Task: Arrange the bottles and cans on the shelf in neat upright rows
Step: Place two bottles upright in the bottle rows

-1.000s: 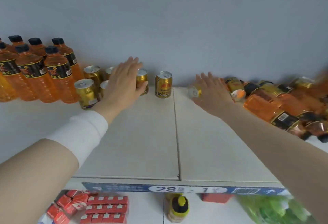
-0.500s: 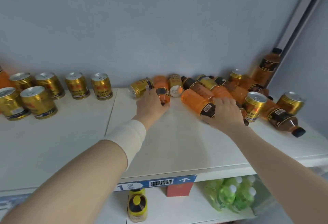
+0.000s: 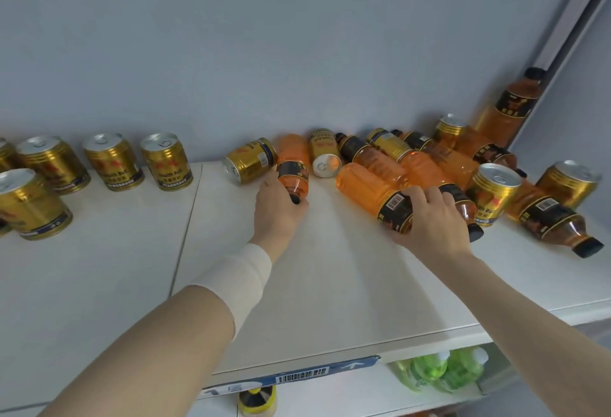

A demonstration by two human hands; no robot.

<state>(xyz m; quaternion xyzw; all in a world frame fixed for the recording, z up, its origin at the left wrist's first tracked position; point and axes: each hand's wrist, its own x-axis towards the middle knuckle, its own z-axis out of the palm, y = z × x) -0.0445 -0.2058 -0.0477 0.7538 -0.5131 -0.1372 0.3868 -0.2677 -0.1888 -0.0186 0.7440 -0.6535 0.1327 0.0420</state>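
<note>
The left hand (image 3: 277,215) grips a toppled bottle (image 3: 292,168) by its neck; the right hand (image 3: 426,221) clasps another bottle (image 3: 373,190) near the shelf (image 3: 330,284) back edge. Both grips suit standing them upright

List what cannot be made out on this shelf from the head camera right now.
- Head view: the neck of the orange bottle is covered by the right hand.
- The left hand hides the grip on the small bottle; only its cap tip shows.
- Leftmost cans are cut off by the frame's edge, so the row's count is unknown.
- Can label text is mostly blurred.
- Bottles at the back of the pile overlap, hiding their count.
</note>
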